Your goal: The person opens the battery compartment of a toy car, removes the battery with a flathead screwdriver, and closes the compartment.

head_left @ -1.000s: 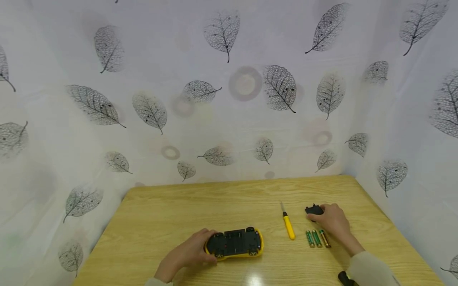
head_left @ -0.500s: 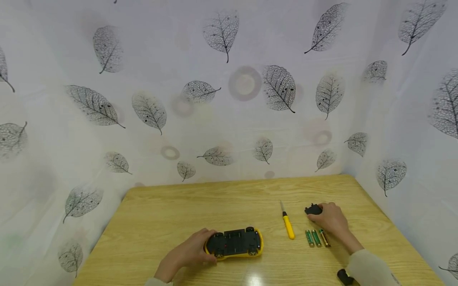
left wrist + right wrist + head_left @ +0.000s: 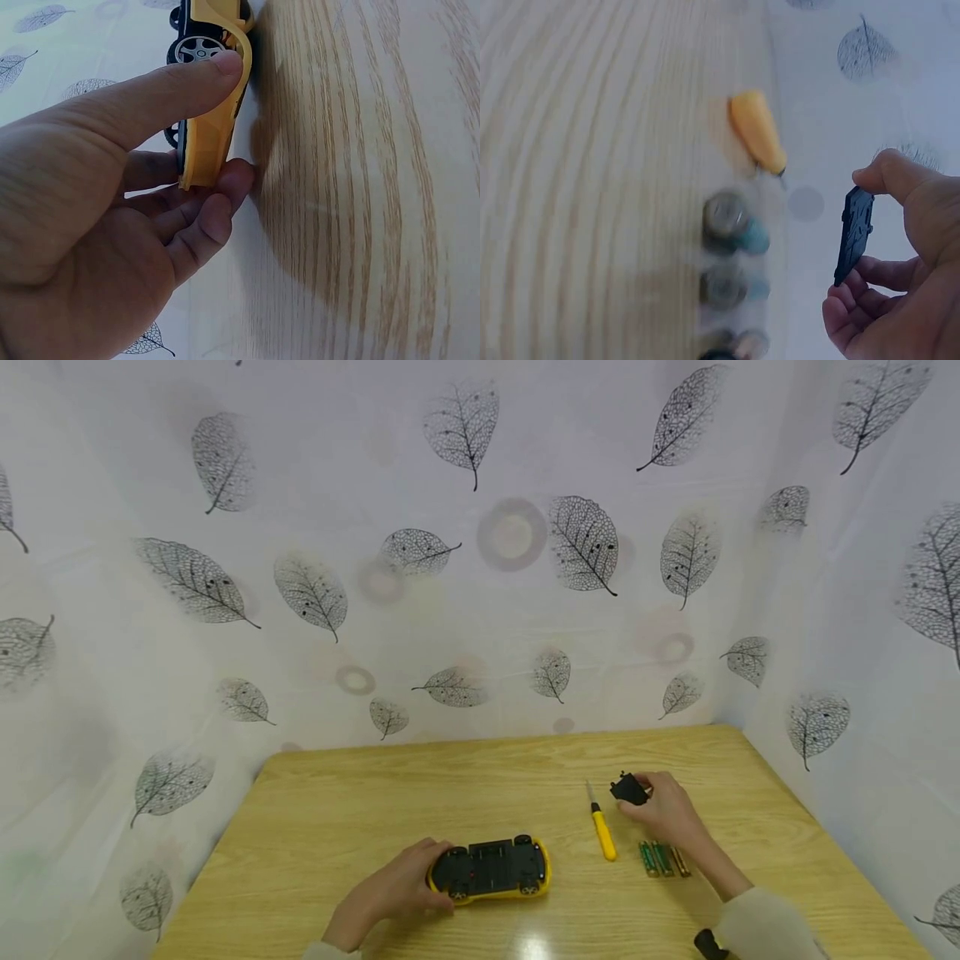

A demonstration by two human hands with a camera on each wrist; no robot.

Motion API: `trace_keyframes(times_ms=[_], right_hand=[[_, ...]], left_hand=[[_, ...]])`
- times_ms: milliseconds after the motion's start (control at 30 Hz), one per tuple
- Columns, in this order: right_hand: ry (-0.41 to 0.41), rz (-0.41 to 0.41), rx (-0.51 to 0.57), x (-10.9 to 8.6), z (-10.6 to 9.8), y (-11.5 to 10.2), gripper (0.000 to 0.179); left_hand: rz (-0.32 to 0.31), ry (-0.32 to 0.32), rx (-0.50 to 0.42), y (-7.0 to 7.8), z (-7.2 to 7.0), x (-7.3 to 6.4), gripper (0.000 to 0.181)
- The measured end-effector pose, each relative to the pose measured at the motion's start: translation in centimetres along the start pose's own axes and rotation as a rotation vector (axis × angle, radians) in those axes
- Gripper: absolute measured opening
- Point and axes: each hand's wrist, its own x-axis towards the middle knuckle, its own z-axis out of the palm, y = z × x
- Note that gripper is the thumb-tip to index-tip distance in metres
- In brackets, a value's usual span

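Observation:
My left hand (image 3: 405, 883) grips one end of a yellow toy car (image 3: 491, 870) lying upside down on the table, its black underside and open battery compartment facing up. In the left wrist view the thumb presses the car's side (image 3: 214, 135) by a wheel, with fingers at the other side. My right hand (image 3: 667, 814) pinches a thin black battery cover (image 3: 630, 789) between thumb and fingers, held above the table; the right wrist view shows the cover (image 3: 853, 232) edge-on. Several batteries (image 3: 663, 858) lie side by side near the right wrist.
A screwdriver with a yellow handle (image 3: 604, 837) lies between the car and the right hand. A black object (image 3: 708, 945), partly hidden by the sleeve, is at the front right. Leaf-patterned cloth (image 3: 465, 610) hangs around the wooden table (image 3: 360, 793).
My right hand has lifted the black battery cover from its place on the table and moved it left, toward the screwdriver. The left hand and toy car have stayed still.

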Motion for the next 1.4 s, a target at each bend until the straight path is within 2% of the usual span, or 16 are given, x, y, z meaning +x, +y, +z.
trace_keyframes(times_ms=[233,433,600,700,900,1167,1267,1400], right_hand=[[0.034,-0.104,0.053,-0.9,1.1,-4.2,0.057],[0.011,-0.191,0.127,-1.4,2.4,-6.9,0.056],[-0.008,-0.315,0.184,-1.8,3.8,-8.6,0.051],[-0.029,-0.376,0.192,-2.0,4.7,-9.4,0.050],[-0.120,-0.407,0.235,-2.4,6.2,-10.7,0.051],[-0.188,-0.513,0.264,-2.7,7.9,-11.8,0.053],[-0.188,-0.549,0.268,-2.9,8.5,-12.1,0.055],[-0.209,-0.552,0.234,-2.8,9.1,-12.3,0.057]], left_hand=[[-0.001,0.002,-0.003,0.0,0.0,0.0,0.076],[0.005,0.003,-0.008,-0.1,0.0,0.1,0.073],[0.012,0.006,-0.007,-0.2,-0.1,0.1,0.073],[0.013,0.007,-0.004,-0.3,-0.1,0.1,0.074],[0.000,-0.003,-0.008,-0.1,-0.1,0.1,0.075],[-0.014,0.008,-0.002,0.1,0.0,0.1,0.075],[-0.005,0.012,0.010,0.0,0.0,0.0,0.075],[0.035,0.017,0.024,-0.3,0.0,0.0,0.077]])
